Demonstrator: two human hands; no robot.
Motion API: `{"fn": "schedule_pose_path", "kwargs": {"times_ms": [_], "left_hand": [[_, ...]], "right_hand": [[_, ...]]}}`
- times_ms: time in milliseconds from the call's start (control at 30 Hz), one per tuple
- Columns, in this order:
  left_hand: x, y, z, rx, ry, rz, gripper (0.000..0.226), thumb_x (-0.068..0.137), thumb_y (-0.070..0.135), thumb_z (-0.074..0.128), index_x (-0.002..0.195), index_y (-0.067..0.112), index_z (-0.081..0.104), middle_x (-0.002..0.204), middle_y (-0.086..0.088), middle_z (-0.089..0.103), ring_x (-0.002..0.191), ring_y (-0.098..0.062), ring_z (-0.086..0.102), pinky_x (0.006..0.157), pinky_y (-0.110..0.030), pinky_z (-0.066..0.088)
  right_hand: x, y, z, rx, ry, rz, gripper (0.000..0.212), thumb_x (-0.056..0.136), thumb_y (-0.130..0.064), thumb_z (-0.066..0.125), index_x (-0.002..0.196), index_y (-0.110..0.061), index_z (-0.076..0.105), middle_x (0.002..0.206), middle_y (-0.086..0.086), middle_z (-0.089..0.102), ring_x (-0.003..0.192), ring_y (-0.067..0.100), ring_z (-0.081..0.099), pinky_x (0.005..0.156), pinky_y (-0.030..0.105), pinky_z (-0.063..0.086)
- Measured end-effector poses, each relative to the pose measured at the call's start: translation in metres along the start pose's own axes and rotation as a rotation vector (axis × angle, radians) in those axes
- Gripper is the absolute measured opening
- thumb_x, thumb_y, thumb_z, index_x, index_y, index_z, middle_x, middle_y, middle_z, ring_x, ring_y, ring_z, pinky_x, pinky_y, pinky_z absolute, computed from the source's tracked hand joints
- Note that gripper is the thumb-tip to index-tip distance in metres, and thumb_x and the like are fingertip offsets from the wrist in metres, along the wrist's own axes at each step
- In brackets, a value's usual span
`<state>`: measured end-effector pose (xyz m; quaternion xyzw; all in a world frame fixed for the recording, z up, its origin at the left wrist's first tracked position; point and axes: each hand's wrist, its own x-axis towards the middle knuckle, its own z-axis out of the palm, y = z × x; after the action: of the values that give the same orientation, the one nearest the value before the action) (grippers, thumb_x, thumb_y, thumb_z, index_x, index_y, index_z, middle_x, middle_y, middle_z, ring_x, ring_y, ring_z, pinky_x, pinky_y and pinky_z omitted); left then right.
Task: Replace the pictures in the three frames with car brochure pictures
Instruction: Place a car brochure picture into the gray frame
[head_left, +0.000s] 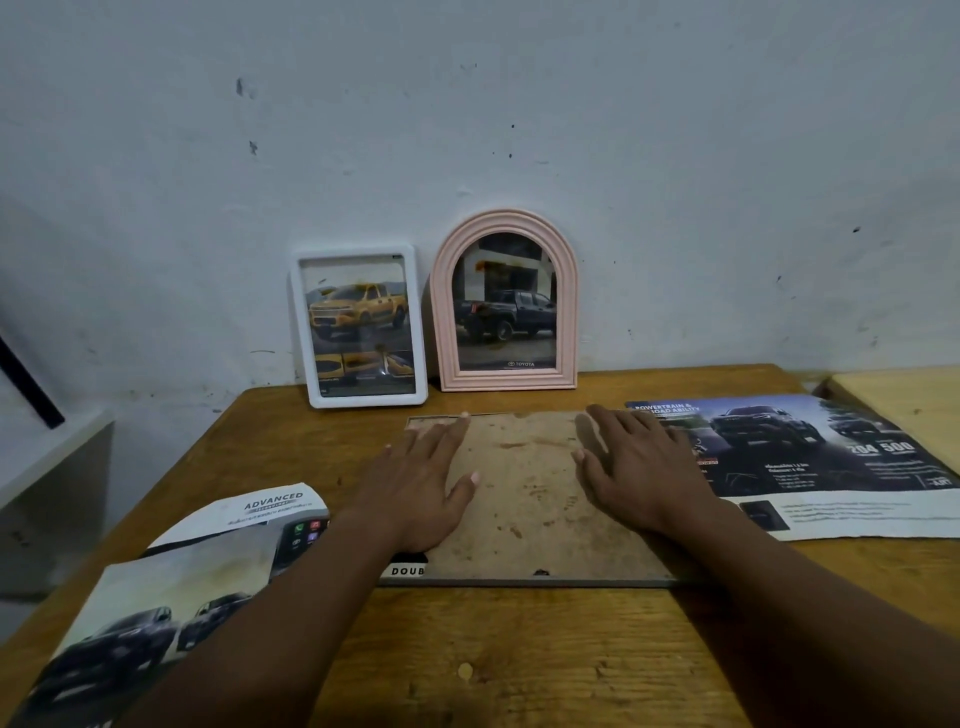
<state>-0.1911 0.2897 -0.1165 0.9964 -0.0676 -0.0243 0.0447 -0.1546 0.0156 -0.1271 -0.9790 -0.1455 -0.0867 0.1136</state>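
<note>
Hands (415, 483) (639, 467) flat on stained fibreboard frame back (524, 499); wooden table (519, 665).

White frame (368, 400), pink frame (442, 322) stand; third frame (524, 499) face-down.

TOYOTA in pink frame (567, 291), ADVANCED on brochure (218, 556)

I see both forearms stretched forward — left hand (415, 483) and right hand (641, 467) lie palm-down, fingers straight and slightly spread, thumbs pointing inward.
</note>
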Motion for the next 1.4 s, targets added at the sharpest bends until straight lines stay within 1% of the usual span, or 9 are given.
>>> {"fn": "schedule_pose_path", "kwargs": {"times_ms": [100,267,400,500,633,833,1200,1300,1400], "left_hand": [[0.003,0.002,-0.006,0.013,-0.07,0.0,0.073,0.101,0.065,0.022,0.154,0.045,-0.024,0.171,0.007,-0.004,0.156,-0.028,-0.001,0.12,-0.056,0.019],[0.014,0.017,-0.005,0.021,-0.135,-0.066,0.078,0.092,0.08,0.016,0.152,0.051,-0.025,0.17,0.01,-0.009,0.155,-0.038,-0.004,0.116,-0.069,0.019],[0.018,0.032,0.002,0.056,-0.158,-0.058,0.072,0.09,0.081,0.007,0.148,0.055,-0.028,0.166,0.016,-0.022,0.151,-0.047,-0.016,0.108,-0.081,-0.001],[0.022,0.032,0.007,0.11,-0.083,0.048,0.067,0.095,0.075,0.004,0.149,0.052,-0.028,0.164,0.017,-0.023,0.151,-0.035,-0.026,0.108,-0.074,-0.021],[0.026,0.03,0.008,0.007,-0.077,0.12,0.066,0.102,0.064,0.016,0.156,0.045,-0.018,0.17,0.011,-0.009,0.156,-0.017,-0.011,0.123,-0.056,-0.005],[0.034,0.048,0.011,0.0,-0.082,0.048,0.07,0.099,0.069,0.017,0.156,0.047,-0.017,0.17,0.008,-0.005,0.156,-0.022,-0.009,0.12,-0.065,0.0],[0.031,0.048,0.022,-0.105,0.049,0.015,0.083,0.095,0.076,0.023,0.156,0.041,-0.021,0.171,0.006,-0.004,0.156,-0.021,-0.009,0.122,-0.061,-0.003],[0.03,0.046,0.018,-0.361,0.143,-0.05,0.093,0.088,0.074,0.047,0.161,0.039,0.001,0.168,0.003,0.02,0.156,-0.022,0.012,0.124,-0.056,0.008],[0.024,0.038,0.005,-0.809,0.299,-0.142,0.08,0.09,0.057,0.061,0.157,0.043,0.021,0.159,0.001,0.039,0.142,-0.023,0.04,0.113,-0.053,0.04]], "right_hand": [[0.001,-0.001,0.001,0.012,-0.07,-0.079,0.068,0.095,-0.055,0.017,0.157,-0.027,0.013,0.162,0.001,0.026,0.15,0.021,0.016,0.118,0.051,0.015],[0.01,0.0,0.001,0.001,-0.093,-0.092,0.068,0.092,-0.052,0.02,0.154,-0.024,0.022,0.156,0.003,0.038,0.146,0.022,0.029,0.116,0.049,0.024],[0.009,-0.004,0.003,-0.018,-0.107,-0.104,0.07,0.091,-0.052,0.02,0.156,-0.029,0.011,0.16,-0.001,0.029,0.147,0.021,0.023,0.116,0.055,0.02],[0.01,-0.005,0.003,-0.029,-0.151,-0.137,0.068,0.094,-0.049,0.023,0.156,-0.032,0.003,0.163,-0.005,0.022,0.15,0.018,0.015,0.115,0.061,0.014],[0.014,-0.004,0.003,-0.034,-0.152,-0.134,0.065,0.097,-0.046,0.029,0.156,-0.03,0.007,0.161,-0.005,0.027,0.149,0.016,0.017,0.114,0.061,0.016],[0.011,-0.008,0.003,-0.032,-0.103,-0.132,0.063,0.097,-0.047,0.026,0.156,-0.029,0.012,0.158,-0.004,0.034,0.146,0.016,0.025,0.113,0.061,0.02],[0.002,-0.012,0.003,-0.093,0.069,0.058,0.056,0.091,-0.053,0.035,0.139,-0.025,0.035,0.138,0.005,0.053,0.126,0.026,0.045,0.1,0.047,0.039],[0.004,-0.007,-0.001,0.026,0.062,0.074,0.056,0.091,-0.05,0.043,0.141,-0.025,0.036,0.138,0.005,0.053,0.126,0.026,0.047,0.103,0.048,0.038],[0.0,0.007,-0.013,0.221,0.134,0.165,0.051,0.092,-0.042,0.053,0.138,-0.02,0.045,0.135,0.01,0.055,0.125,0.029,0.047,0.101,0.047,0.042]]}}
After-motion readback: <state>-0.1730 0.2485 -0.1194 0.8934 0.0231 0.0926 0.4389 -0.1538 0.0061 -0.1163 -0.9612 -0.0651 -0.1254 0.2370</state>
